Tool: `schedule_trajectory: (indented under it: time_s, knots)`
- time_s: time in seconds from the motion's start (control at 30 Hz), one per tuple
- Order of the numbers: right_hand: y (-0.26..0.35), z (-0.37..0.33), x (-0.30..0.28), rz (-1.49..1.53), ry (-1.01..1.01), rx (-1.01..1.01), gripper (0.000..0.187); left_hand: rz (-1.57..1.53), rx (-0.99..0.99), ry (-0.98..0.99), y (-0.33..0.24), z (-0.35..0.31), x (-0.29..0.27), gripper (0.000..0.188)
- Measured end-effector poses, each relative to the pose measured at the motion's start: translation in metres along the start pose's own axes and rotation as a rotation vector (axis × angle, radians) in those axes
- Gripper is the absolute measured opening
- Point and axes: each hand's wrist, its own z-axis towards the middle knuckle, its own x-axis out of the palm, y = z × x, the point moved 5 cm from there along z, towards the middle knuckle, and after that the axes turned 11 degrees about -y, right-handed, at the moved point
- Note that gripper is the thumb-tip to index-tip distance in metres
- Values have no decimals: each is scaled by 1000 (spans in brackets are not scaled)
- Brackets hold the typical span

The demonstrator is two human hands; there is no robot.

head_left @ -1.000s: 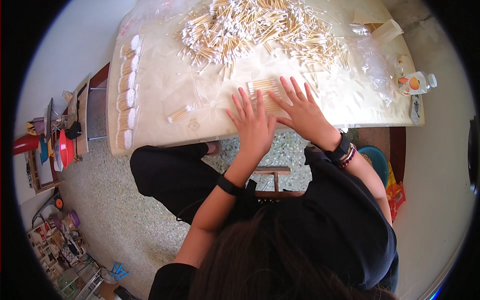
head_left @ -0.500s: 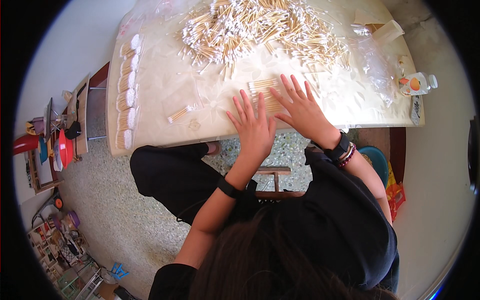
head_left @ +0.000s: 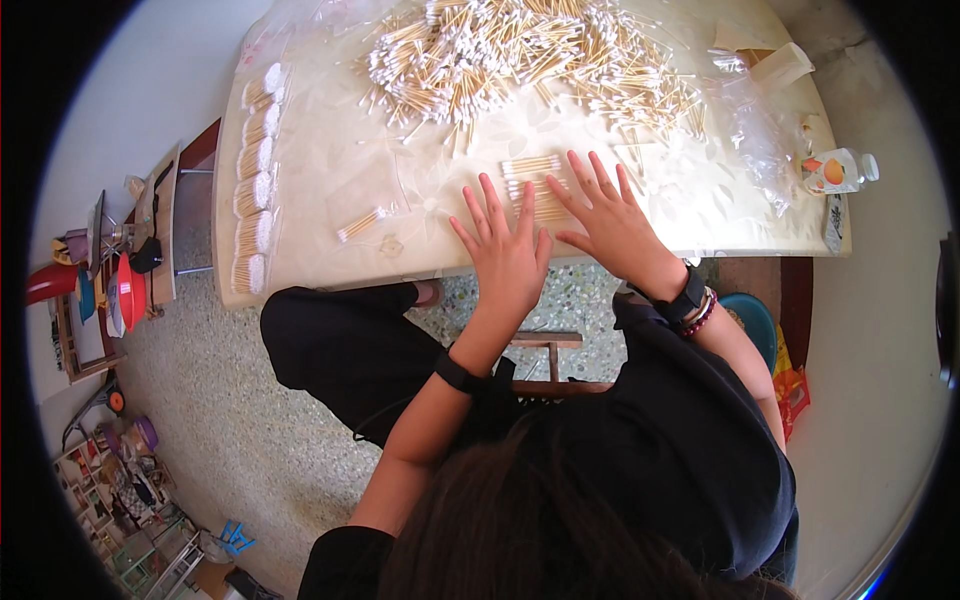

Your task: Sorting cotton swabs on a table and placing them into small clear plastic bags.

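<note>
My left hand (head_left: pixel 507 245) lies palm down at the near edge of the table, its fingers stretched out and spread. To its right my right hand (head_left: pixel 622 222) is also palm down with fingers apart. Between and just beyond my fingertips lies a row of cotton swabs (head_left: pixel 533 166), laid side by side; my hands cover part of it. A small bunch of cotton swabs (head_left: pixel 362 224) rests on the table to the left of my left hand. Beyond both hands spreads a large loose heap of cotton swabs (head_left: pixel 520 60).
Along the table's left edge stands a line of several packed swab bundles (head_left: pixel 256 190). A crumpled clear plastic bag (head_left: pixel 757 140) lies at the right, near a bottle (head_left: pixel 838 172) with an orange fruit picture. The pale tablecloth (head_left: pixel 320 130) covers the table.
Both hands keep nearly the same flat, spread pose beside the swab row. The whole view has shifted very slightly.
</note>
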Motion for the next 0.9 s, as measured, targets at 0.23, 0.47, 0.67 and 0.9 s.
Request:
schedule_trajectory:
  time_s: [0.23,0.47,0.67,0.9]
  knots:
    - [3,-5,2,7,38,-2,72,-14,0,21,-2,0,-2,55]
    - [2,-3,-3,5,15,-11,68,-56,1,-14,1,11,-1,54]
    - [0,9,-1,-35,-42,12,65,-30,13,17,-1,11,0,53]
    - [-1,13,1,-7,-66,24,58,-91,-19,20,-3,10,-2,53]
